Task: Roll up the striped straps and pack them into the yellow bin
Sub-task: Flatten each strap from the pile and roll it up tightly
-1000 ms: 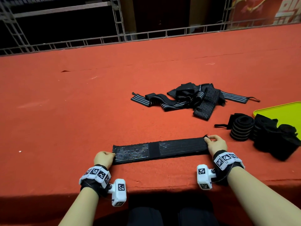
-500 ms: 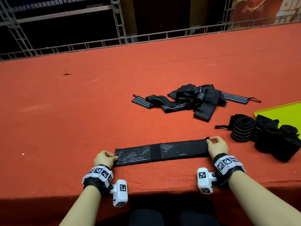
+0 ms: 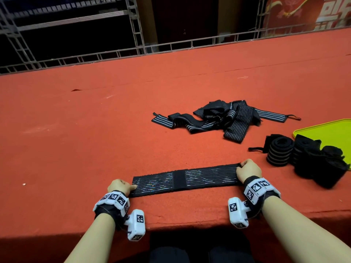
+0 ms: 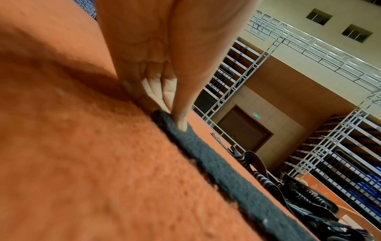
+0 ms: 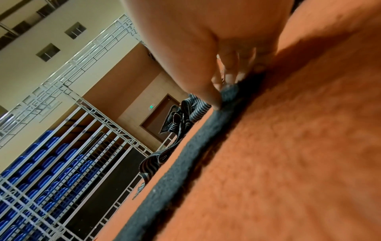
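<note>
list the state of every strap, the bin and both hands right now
Flat black striped strap: stretched flat on the red felt table, unrolled, one end in each hand.
Left hand: pinching the strap's left end.
Right hand: pinching the right end.
Loose pile of striped straps: tangled, unrolled.
Rolled black straps: rolled, standing beside the bin.
Yellow plastic bin: open; partly out of frame.

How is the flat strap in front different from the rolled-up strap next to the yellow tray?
The flat strap lies stretched out, both hands pinching its ends: left hand, right hand. The rolled strap is a tight coil standing on end, untouched. Both are black with thin pale stripes, on red felt.
</note>
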